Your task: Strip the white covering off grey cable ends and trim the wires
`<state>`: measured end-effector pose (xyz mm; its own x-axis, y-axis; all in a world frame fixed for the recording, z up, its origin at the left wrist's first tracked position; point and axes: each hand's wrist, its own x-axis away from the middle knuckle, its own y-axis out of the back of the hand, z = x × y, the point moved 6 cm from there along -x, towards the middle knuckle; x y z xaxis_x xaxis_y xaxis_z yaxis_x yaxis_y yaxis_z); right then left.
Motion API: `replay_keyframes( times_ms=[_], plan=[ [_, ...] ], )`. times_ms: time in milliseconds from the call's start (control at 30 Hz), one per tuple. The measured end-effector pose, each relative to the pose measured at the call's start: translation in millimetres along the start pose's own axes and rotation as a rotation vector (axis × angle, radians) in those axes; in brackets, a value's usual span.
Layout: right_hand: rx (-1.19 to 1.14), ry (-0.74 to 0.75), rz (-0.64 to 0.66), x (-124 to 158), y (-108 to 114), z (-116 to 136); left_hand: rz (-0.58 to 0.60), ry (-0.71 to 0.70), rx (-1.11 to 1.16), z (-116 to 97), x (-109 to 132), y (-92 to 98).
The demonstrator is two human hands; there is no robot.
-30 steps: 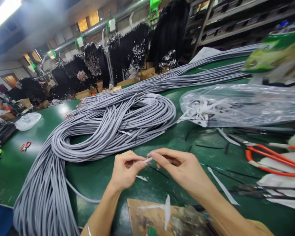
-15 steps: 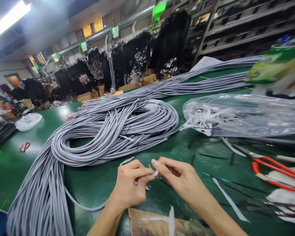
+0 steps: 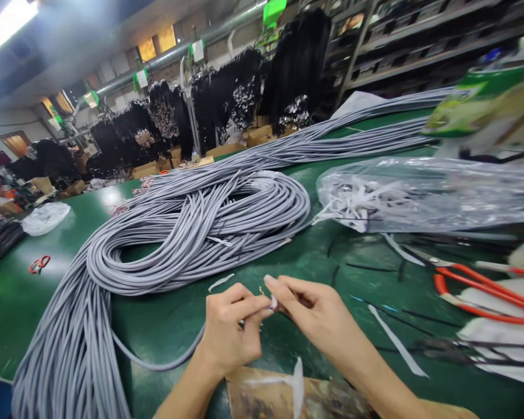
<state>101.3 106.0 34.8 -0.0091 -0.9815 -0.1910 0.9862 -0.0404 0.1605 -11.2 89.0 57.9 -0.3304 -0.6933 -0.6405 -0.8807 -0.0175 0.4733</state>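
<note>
At the bottom centre of the frame, just above the card (image 3: 253, 398), your left hand (image 3: 231, 331) and right hand (image 3: 317, 311) are both closed in fingertip pinches on the cable tip (image 3: 273, 302), where a small white bit shows. It likely goes best if you pinch close to that tip and leave the cable (image 3: 157, 366) slack at lower left, so the coil (image 3: 201, 233) at mid-frame cannot tug it. Scissors (image 3: 484, 285) lie at right, with the bag (image 3: 419, 192) beyond them.
</note>
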Motion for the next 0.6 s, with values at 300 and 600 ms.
replay_keyframes(
  times_ms=[300, 600],
  plan=[
    [0.002, 0.031, -0.046, 2.4, 3.1, 8.5, -0.116, 0.382, 0.125, 18.5, -1.0, 7.0],
    [0.252, 0.215, -0.048, 15.5, -6.1, 24.2, -0.181, 0.470, 0.247, 25.1, 1.0, 9.9]
  ],
)
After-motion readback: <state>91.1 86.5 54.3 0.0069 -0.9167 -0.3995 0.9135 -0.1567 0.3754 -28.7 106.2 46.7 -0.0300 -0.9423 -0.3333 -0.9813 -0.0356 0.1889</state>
